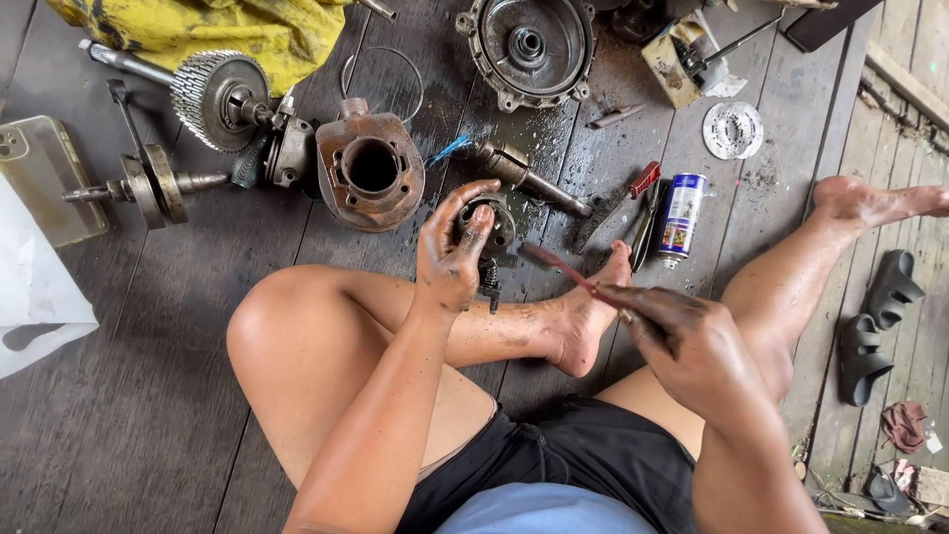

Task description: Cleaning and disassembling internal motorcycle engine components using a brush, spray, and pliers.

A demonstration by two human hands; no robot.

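Between crowded engine parts, left hand (450, 252) fingers clamp a round part (491, 222); right hand (682, 341) pinches a thin stick (559, 265), spray can (681, 216) near

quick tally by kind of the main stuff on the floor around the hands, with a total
Engine cylinder: 1
Round engine cover: 1
Gear on shaft: 1
Crankshaft: 1
Spray can: 1
Phone: 1
Sandals: 2
Total: 8
Apart from these, the left hand holds a small round part; the right hand holds a thin brush.

rusty-brown cylinder (371, 170), yellow cloth (227, 30) — stained
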